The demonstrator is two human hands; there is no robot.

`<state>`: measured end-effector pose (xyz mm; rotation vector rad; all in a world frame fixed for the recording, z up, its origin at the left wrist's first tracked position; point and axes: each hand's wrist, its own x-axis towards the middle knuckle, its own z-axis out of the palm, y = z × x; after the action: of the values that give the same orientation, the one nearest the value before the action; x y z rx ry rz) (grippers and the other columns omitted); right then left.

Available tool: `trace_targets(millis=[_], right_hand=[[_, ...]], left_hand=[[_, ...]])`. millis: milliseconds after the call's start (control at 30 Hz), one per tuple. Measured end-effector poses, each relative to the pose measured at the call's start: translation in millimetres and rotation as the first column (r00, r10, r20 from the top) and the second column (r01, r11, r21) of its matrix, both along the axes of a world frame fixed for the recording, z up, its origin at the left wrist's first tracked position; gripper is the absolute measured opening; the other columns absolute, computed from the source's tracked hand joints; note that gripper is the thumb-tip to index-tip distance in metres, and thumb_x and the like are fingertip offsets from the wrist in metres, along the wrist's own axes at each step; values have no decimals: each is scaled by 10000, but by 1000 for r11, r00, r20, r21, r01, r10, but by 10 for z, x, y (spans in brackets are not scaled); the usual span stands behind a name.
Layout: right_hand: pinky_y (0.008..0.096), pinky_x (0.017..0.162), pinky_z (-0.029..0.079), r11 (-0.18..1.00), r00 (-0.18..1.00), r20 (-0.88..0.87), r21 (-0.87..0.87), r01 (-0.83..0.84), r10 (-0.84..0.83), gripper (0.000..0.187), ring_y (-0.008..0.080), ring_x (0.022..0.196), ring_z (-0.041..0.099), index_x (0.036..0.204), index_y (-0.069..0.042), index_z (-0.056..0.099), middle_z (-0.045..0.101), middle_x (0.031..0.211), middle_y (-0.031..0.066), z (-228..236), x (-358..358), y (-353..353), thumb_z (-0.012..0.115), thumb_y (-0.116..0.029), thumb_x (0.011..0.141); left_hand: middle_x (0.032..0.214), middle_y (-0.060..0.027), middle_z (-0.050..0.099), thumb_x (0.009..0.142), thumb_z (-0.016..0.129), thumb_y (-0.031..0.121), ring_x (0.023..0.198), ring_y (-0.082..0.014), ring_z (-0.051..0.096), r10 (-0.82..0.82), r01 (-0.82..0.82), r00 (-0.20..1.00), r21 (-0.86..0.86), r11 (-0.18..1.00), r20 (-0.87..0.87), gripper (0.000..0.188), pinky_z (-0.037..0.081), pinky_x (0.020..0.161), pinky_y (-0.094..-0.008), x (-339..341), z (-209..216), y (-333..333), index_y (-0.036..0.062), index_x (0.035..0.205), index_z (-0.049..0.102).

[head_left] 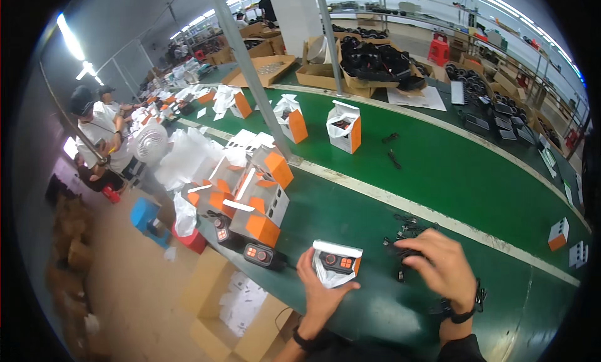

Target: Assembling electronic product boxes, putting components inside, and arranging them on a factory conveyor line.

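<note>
My left hand point(320, 297) grips a small open box point(350, 275), white and orange, standing on the green work surface. Inside it sits a black device point(337, 262) with orange buttons, wrapped in a white plastic bag. To the right, my right hand point(439, 262) is over a pile of black cables point(410, 227), its thumb and fingers closing on a black cable point(399, 252). Part of that cable is hidden by the fingers. Left of the box lies another black device point(263, 255) with orange buttons, and a similar one point(225, 232) is behind it.
Stacked white-orange boxes point(266, 202) stand at the left edge. A metal post point(250, 74) rises beyond them. Open boxes point(344, 127) and loose cables point(393, 158) are on the green belt point(451, 174). A cardboard carton point(210, 299) stands below left; people point(103, 121) work at far left.
</note>
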<state>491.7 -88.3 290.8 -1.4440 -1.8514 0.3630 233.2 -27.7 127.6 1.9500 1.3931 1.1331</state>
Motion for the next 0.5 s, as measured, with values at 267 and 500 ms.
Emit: trace_targets(millis=[267, 500], right_hand=[[431, 934, 570, 993, 994, -53, 77, -87, 91, 270, 333, 1124, 661, 1142, -62, 780, 735, 1112, 74, -630, -906, -52, 846, -91, 881], [550, 1051, 459, 909, 937, 191, 361, 210, -293, 281, 300, 1067, 602, 1099, -76, 817, 731, 1081, 26, -1014, -1331, 402, 817, -69, 818]], left_hand=[[1456, -160, 594, 829, 787, -86, 1366, -247, 593, -156, 268, 800, -112, 957, 579, 787, 513, 1121, -393, -287, -209, 326, -4, 1543, 465], [1300, -92, 617, 823, 851, -81, 1226, -192, 626, -110, 232, 772, -116, 966, 627, 765, 566, 1016, -330, -225, -70, 488, 29, 1497, 506]])
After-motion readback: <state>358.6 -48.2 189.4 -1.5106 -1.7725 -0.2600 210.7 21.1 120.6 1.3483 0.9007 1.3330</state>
